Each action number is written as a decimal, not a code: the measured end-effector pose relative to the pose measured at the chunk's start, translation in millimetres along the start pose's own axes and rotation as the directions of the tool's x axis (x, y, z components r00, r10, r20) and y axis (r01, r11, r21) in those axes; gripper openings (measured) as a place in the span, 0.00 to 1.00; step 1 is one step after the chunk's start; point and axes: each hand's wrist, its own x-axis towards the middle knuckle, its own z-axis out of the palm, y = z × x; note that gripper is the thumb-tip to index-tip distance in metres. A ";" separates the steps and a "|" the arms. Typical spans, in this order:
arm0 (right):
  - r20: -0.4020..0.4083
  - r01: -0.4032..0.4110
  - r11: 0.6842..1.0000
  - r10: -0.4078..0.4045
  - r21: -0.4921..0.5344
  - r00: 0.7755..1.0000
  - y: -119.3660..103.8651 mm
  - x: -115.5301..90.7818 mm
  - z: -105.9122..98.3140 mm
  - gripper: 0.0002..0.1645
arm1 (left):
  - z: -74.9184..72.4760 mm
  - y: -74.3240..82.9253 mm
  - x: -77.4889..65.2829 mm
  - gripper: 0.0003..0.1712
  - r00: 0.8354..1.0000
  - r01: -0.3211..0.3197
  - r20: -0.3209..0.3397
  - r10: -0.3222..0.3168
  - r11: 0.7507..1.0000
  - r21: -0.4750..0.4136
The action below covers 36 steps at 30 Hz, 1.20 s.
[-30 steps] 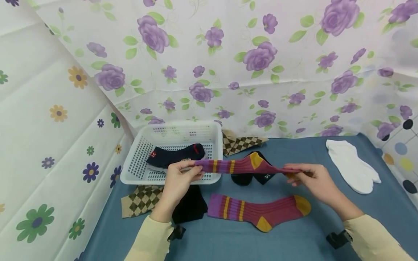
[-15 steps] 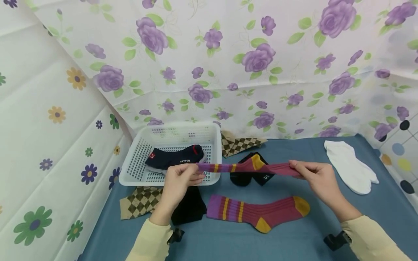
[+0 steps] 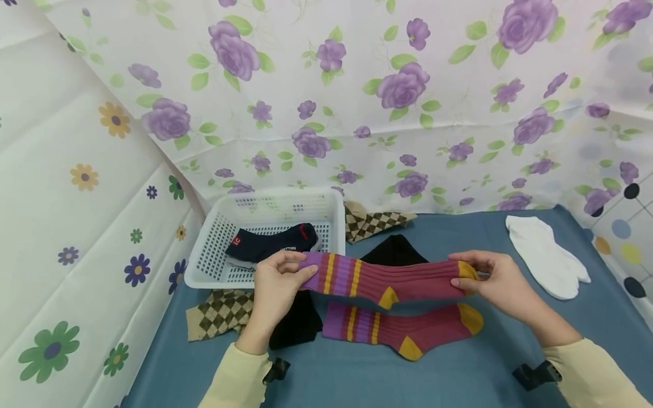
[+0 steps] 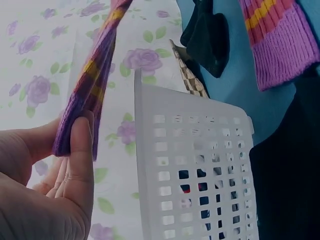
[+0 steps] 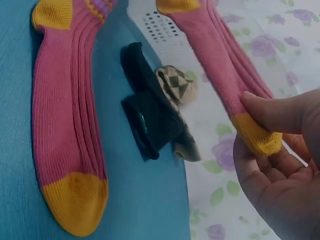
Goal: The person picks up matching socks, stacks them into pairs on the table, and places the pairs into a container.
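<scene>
Stretched between both hands, a striped sock [image 3: 408, 279] in purple, maroon and yellow hangs above the table with its heel patch facing down. My left hand [image 3: 278, 286] pinches its purple cuff between thumb and fingers. At the other end my right hand [image 3: 492, 280] grips the yellow toe, as the right wrist view also shows. A matching sock [image 3: 433, 328] lies flat on the blue cloth just below, its cuff to the left and toe to the right. The held sock covers part of a black sock [image 3: 393, 252] behind it.
A white perforated basket [image 3: 204, 260] with dark navy socks [image 3: 270, 243] stands back left. Checkered socks lie behind it [image 3: 380, 224] and before it [image 3: 219, 314]. A black sock [image 3: 298, 323] lies by the left wrist. White socks [image 3: 548, 258] lie at the right.
The held sock has turned from edge-on to its broad side, its heel patch swinging from top to bottom. My right hand has shifted its grip onto the toe; the left stays at the cuff.
</scene>
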 end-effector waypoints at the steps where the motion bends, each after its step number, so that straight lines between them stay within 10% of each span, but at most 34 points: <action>1: 0.008 -0.004 1.000 0.004 -0.005 1.000 -0.1 -0.7 -1.3 0.22 | -0.7 0.2 -0.6 0.18 1.000 0.007 0.002 -0.007 1.000 0.010; 8: 0.014 -0.004 0.997 0.003 0.082 1.000 6.3 -7.0 -9.2 0.11 | -4.2 -1.1 -5.1 0.16 0.999 -0.024 -0.034 0.028 0.992 0.126; 18: -0.082 -0.116 0.985 0.128 0.130 0.988 8.6 -21.1 -15.0 0.24 | -2.4 -6.6 -15.4 0.09 0.998 -0.063 -0.025 0.064 0.997 0.035; 36: 0.048 -0.316 0.946 0.320 -0.076 0.946 51.5 -52.3 -15.3 0.18 | 38.3 -58.2 -52.6 0.10 0.981 0.097 0.137 -0.136 0.961 0.260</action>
